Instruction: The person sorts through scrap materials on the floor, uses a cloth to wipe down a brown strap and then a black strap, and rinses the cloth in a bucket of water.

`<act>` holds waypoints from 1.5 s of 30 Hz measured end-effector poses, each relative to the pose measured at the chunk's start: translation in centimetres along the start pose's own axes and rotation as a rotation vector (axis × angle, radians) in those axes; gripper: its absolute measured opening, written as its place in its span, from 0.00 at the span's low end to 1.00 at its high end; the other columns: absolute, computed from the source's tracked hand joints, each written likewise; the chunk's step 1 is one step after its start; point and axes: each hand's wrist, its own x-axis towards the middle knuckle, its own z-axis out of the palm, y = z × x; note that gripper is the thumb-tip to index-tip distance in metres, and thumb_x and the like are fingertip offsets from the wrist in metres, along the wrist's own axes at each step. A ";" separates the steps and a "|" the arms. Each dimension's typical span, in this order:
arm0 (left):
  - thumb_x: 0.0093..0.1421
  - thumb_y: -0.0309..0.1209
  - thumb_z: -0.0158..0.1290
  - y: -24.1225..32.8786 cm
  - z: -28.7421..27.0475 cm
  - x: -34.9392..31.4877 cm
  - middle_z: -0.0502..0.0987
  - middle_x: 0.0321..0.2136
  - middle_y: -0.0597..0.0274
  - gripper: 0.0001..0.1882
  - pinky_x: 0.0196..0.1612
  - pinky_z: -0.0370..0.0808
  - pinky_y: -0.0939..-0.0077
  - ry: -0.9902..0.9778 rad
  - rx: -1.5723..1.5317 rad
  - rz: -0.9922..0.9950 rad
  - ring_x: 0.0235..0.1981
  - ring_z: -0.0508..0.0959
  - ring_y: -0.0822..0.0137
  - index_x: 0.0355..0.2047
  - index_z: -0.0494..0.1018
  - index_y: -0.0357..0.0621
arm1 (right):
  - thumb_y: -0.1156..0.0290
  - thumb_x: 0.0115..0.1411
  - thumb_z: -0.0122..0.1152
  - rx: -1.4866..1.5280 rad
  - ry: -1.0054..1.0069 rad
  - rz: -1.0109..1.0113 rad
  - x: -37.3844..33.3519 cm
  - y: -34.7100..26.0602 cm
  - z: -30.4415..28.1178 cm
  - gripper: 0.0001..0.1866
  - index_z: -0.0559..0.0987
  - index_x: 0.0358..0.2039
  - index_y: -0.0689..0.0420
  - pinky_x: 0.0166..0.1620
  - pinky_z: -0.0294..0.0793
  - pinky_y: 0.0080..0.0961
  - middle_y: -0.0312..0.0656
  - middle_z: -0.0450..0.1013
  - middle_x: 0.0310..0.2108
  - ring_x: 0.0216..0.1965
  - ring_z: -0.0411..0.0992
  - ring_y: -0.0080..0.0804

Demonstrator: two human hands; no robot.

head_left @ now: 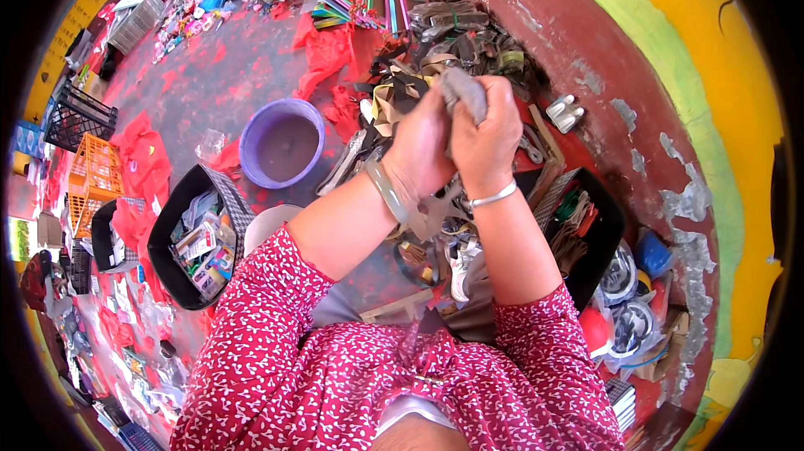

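A: Where is the cloth?
B: Up between the two hands, out in front of the person, above the heap of goods as the head camera sees it. It's grey and bunched into a thick wad.

A: Which way does it point?
B: Its showing end points away from the person, toward the top of the view and a little left. The long axis of that part slants from upper left to lower right, into the right hand.

A: And the other end?
B: Mostly hidden by the hands, so I can't tell where it finishes.

A: How are the hands?
B: The right is curled tight around the cloth, thumb side up. The left hand is blurred, but looks closed on the cloth's left side; most of its fingers are out of sight. The two hands are close together.

A: Anything on the wrists?
B: A pale bangle on the left, a silvery bracelet on the right.

A: What's nearby?
B: A purple basin of murky water stands on the floor, left of the hands and well apart from the cloth. Closer to the person, a black box sits on the left and another box on the right, both holding small goods.
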 end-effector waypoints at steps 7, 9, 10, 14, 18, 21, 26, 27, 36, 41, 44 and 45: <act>0.65 0.50 0.30 2.1 0.7 0.3 0.63 0.55 0.50 0.32 0.61 0.56 0.66 0.105 0.078 0.134 0.56 0.63 0.60 0.56 0.56 0.32 | 0.78 0.47 0.61 0.113 -0.119 -0.012 -1.7 -1.1 0.1 0.11 0.71 0.32 0.59 0.34 0.70 0.29 0.47 0.71 0.27 0.29 0.71 0.44; 0.65 0.49 0.30 1.1 0.0 0.8 0.65 0.54 0.52 0.30 0.60 0.58 0.68 0.038 0.016 0.098 0.56 0.64 0.61 0.56 0.58 0.35 | 0.79 0.47 0.60 0.057 -0.034 -0.041 -1.1 -0.5 0.3 0.11 0.71 0.32 0.59 0.34 0.70 0.29 0.47 0.71 0.27 0.30 0.72 0.45; 0.66 0.48 0.30 0.7 0.1 0.5 0.67 0.52 0.55 0.27 0.58 0.60 0.68 0.058 0.018 0.044 0.53 0.66 0.62 0.54 0.60 0.39 | 0.79 0.47 0.60 0.076 0.056 -0.059 -0.5 -0.1 0.5 0.10 0.71 0.31 0.59 0.34 0.70 0.30 0.47 0.71 0.27 0.30 0.71 0.46; 0.65 0.48 0.31 -0.3 0.7 -0.1 0.68 0.50 0.58 0.26 0.57 0.61 0.67 0.008 0.020 0.035 0.51 0.68 0.63 0.52 0.62 0.40 | 0.78 0.47 0.59 -0.048 0.041 0.170 0.5 1.0 -0.4 0.11 0.71 0.32 0.59 0.35 0.70 0.33 0.48 0.71 0.28 0.31 0.71 0.48; 0.65 0.49 0.30 1.4 0.2 0.9 0.67 0.50 0.57 0.28 0.58 0.59 0.66 0.054 0.041 0.069 0.53 0.65 0.64 0.52 0.61 0.38 | 0.78 0.46 0.58 0.031 -0.083 -0.018 -1.7 -1.2 -0.1 0.12 0.70 0.33 0.60 0.35 0.69 0.33 0.48 0.71 0.29 0.31 0.71 0.49; 0.65 0.51 0.30 0.4 -0.7 0.8 0.65 0.51 0.57 0.28 0.58 0.58 0.66 -0.008 0.107 0.008 0.54 0.64 0.64 0.54 0.58 0.42 | 0.78 0.46 0.58 -0.029 0.077 -0.083 -0.3 -0.1 0.2 0.12 0.71 0.33 0.59 0.36 0.70 0.33 0.48 0.71 0.29 0.33 0.71 0.48; 0.63 0.54 0.32 -0.3 -0.4 0.8 0.56 0.58 0.49 0.35 0.61 0.55 0.63 -0.125 -0.087 -0.052 0.59 0.57 0.58 0.58 0.51 0.35 | 0.79 0.50 0.57 0.658 0.221 0.686 3.0 5.7 -2.0 0.12 0.71 0.37 0.62 0.36 0.74 0.31 0.44 0.73 0.33 0.34 0.73 0.35; 0.63 0.53 0.33 0.5 -0.3 0.9 0.55 0.59 0.47 0.36 0.61 0.54 0.63 -0.107 -0.116 -0.032 0.60 0.57 0.57 0.59 0.50 0.33 | 0.80 0.51 0.56 0.913 0.312 0.796 3.5 5.8 -3.1 0.12 0.71 0.38 0.62 0.36 0.74 0.30 0.44 0.73 0.35 0.36 0.73 0.34; 0.63 0.43 0.42 1.4 -0.3 1.2 0.52 0.59 0.42 0.32 0.60 0.58 0.63 -0.050 0.036 0.114 0.60 0.56 0.54 0.57 0.51 0.31 | 0.85 0.50 0.53 1.220 0.113 0.767 4.4 6.3 -6.9 0.13 0.72 0.39 0.64 0.42 0.74 0.28 0.45 0.73 0.37 0.37 0.73 0.33; 0.64 0.43 0.39 1.6 -0.5 1.6 0.63 0.54 0.48 0.27 0.57 0.62 0.65 0.090 -0.028 0.163 0.55 0.64 0.57 0.53 0.59 0.31 | 0.84 0.49 0.57 0.843 0.034 0.547 3.2 2.7 -4.8 0.16 0.72 0.40 0.65 0.41 0.71 0.20 0.39 0.73 0.34 0.35 0.71 0.23; 0.64 0.43 0.38 1.8 1.6 0.7 0.71 0.43 0.58 0.21 0.53 0.65 0.67 0.035 -0.102 0.120 0.46 0.70 0.62 0.47 0.66 0.39 | 0.80 0.49 0.59 0.546 -0.100 0.374 1.6 1.0 -3.2 0.17 0.72 0.42 0.61 0.42 0.69 0.17 0.34 0.72 0.35 0.37 0.68 0.17; 0.64 0.43 0.39 1.7 2.3 0.4 0.72 0.41 0.60 0.19 0.51 0.66 0.68 0.003 -0.114 0.105 0.44 0.71 0.63 0.45 0.67 0.41 | 0.81 0.48 0.60 0.364 -0.182 0.180 1.3 0.1 -3.0 0.20 0.70 0.44 0.61 0.42 0.70 0.23 0.37 0.72 0.36 0.36 0.71 0.27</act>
